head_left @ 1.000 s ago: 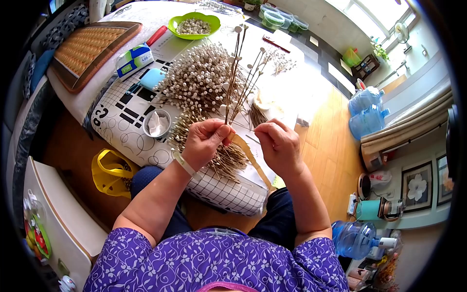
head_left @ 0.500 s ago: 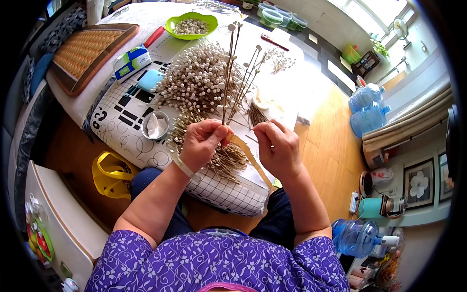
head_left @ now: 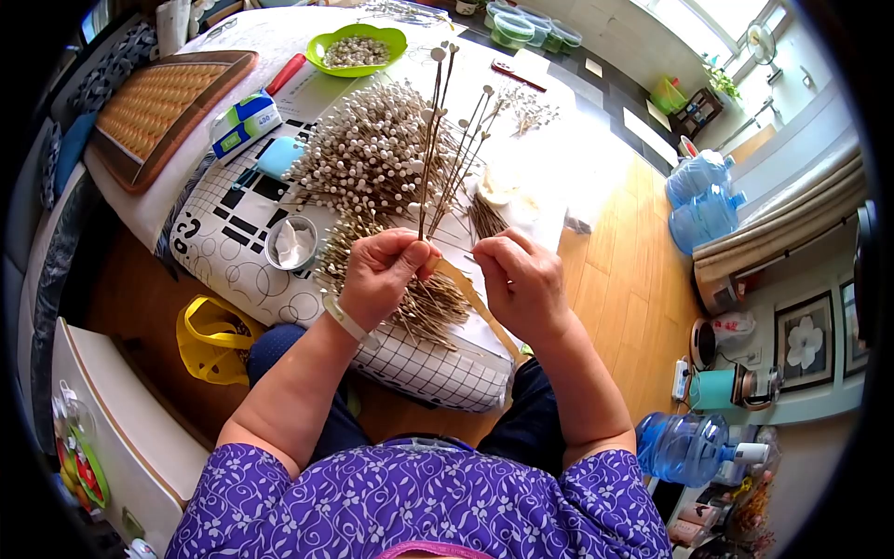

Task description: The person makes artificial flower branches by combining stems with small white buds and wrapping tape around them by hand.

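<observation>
My left hand [head_left: 380, 279] is closed in a pinch around the lower ends of several brown stems [head_left: 430, 158] tipped with round white buds; they stand upright and fan out above it. From its fingertips a tan strip of tape [head_left: 480, 303] runs down towards my lap. My right hand [head_left: 523, 287] sits just to the right, fingers curled into a pinch; what it holds, if anything, I cannot make out. Behind the hands lies a large heap of white-budded stems [head_left: 358, 154], with more stems [head_left: 433, 312] under my left hand.
A white bowl [head_left: 318, 244] with white pieces stands left of the heap. Further back are a light-blue case [head_left: 280, 156], a tissue pack [head_left: 245, 123] and a green bowl [head_left: 399, 42] of white beads. A yellow bag [head_left: 209, 359] is low at the left; water bottles [head_left: 703, 219] are right.
The view has shifted slightly, so the things on the table appear a little further left. Both hands keep nearly the same pose, the left still pinching the stems.
</observation>
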`<state>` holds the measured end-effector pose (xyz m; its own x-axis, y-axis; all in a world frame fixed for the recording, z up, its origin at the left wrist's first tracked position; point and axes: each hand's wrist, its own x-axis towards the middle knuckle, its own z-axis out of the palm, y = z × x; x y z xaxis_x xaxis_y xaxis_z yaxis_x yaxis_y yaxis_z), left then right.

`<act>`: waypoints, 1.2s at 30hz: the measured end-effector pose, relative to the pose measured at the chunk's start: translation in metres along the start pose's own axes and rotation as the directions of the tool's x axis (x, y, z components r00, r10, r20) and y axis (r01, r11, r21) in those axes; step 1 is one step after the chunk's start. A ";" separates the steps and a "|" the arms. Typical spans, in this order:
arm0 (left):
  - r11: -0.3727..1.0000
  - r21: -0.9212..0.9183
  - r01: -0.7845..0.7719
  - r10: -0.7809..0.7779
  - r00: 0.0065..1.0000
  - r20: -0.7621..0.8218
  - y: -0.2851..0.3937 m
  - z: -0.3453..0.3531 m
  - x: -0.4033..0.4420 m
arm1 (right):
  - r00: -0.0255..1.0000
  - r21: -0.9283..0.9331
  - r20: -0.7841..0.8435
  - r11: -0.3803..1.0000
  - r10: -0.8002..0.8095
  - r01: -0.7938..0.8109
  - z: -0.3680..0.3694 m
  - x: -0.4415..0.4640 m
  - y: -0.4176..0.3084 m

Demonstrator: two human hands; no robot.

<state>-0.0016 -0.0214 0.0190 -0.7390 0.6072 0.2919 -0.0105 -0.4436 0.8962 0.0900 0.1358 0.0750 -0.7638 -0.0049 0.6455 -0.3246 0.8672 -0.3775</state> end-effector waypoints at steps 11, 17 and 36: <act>1.000 0.016 0.017 -0.017 1.000 -0.008 0.000 0.001 0.000 | 0.999 0.001 -0.035 0.999 0.036 -0.036 0.000 -0.001 0.005; 0.998 0.016 0.056 -0.056 0.998 0.003 0.002 0.003 0.000 | 0.998 -0.006 -0.047 0.999 0.035 -0.035 0.004 -0.003 0.010; 0.997 0.017 0.070 -0.070 0.998 -0.003 0.001 0.003 0.001 | 0.998 0.081 -0.044 0.995 0.054 -0.051 0.005 -0.008 0.012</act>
<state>-0.0005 -0.0192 0.0211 -0.7387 0.6344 0.2276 -0.0507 -0.3890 0.9198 0.0897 0.1436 0.0622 -0.7552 0.0640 0.6523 -0.3295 0.8233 -0.4622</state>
